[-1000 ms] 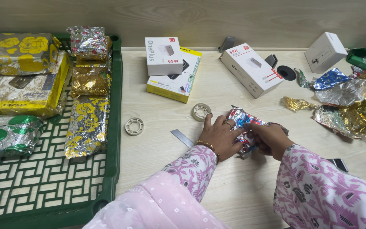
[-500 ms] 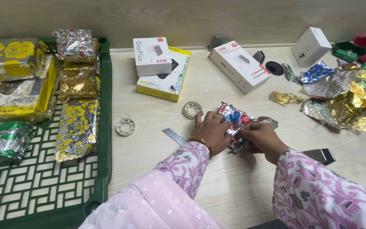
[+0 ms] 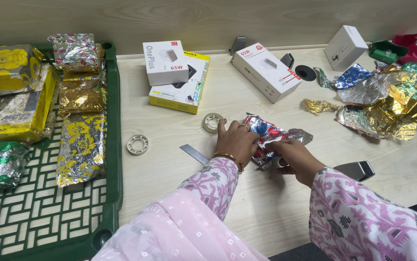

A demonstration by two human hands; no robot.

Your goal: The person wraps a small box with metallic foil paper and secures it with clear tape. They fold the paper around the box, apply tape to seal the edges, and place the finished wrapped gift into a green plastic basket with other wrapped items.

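A small parcel in shiny silver, red and blue foil paper (image 3: 271, 137) lies on the pale wooden table (image 3: 170, 179). My left hand (image 3: 236, 141) presses down flat on its left part. My right hand (image 3: 293, 154) pinches the foil at its near right edge. A clear tape roll (image 3: 212, 122) sits just left of my left hand, and a metal ruler (image 3: 194, 154) lies by my left wrist.
A green lattice crate (image 3: 114, 145) at left holds several foil-wrapped parcels. A white box (image 3: 165, 63) on a yellow box (image 3: 182, 94), another white box (image 3: 265, 71) and a third (image 3: 346, 47) lie further back. Crumpled foil (image 3: 387, 104) lies at right. A second tape roll (image 3: 137, 144) and a metal tool (image 3: 356, 170) rest nearby.
The view has drifted so everything sits further left and up. My right hand shifted slightly along the foil's near edge; my left hand stays pressed on the parcel.
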